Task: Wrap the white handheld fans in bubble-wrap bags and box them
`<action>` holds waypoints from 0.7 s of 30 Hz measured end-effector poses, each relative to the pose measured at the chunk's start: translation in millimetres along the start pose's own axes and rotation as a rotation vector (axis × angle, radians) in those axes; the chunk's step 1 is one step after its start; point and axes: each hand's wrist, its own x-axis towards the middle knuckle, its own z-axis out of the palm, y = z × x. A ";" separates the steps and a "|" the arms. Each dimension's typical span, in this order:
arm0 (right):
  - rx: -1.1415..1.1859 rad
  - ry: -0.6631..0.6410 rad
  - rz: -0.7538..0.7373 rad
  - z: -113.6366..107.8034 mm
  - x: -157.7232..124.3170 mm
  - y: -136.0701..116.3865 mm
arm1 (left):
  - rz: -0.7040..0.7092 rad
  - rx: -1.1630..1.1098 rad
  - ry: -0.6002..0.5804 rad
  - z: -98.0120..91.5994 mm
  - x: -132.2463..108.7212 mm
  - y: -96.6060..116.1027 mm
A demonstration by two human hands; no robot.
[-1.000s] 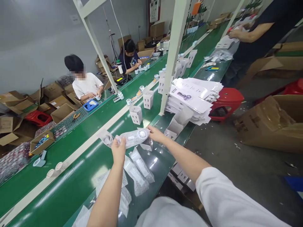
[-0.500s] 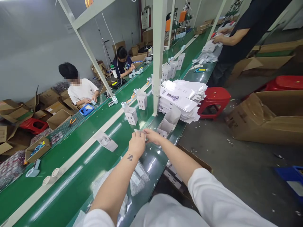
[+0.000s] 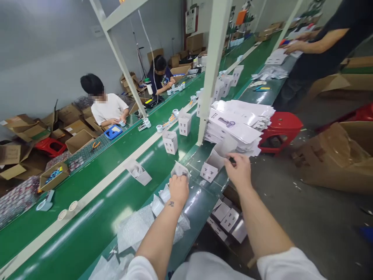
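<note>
My left hand [image 3: 178, 189] is closed on the near side of a small white box [image 3: 180, 169], whose open top shows wrapped contents. Farther right, my right hand [image 3: 239, 169] pinches the edge of an open white box [image 3: 210, 165] that has small dark prints on its front. Bubble-wrap packets [image 3: 135, 227] lie under and beside my left forearm. On the green belt, an open box with wrapped contents [image 3: 139, 172] lies tilted, and two printed white boxes [image 3: 170, 142] stand beyond it. A stack of flat white cartons [image 3: 237, 120] is just behind the open box.
A white post [image 3: 212, 74] rises beside the carton stack. A carton of white boxes [image 3: 229, 217] sits below the table edge. Two people [image 3: 109, 109] sit across the belt [image 3: 101, 202]; another person stands at the upper right. A red stool [image 3: 281, 132] is on the right.
My hands have moved apart. My right hand has gone right to the open box's edge, while my left stays at the small box. The view has shifted, showing more of the carton below.
</note>
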 end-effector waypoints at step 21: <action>-0.200 -0.376 -0.190 80.2 -82.6 -19.2 | -1.100 0.170 0.032 -78.0 -88.9 -231.2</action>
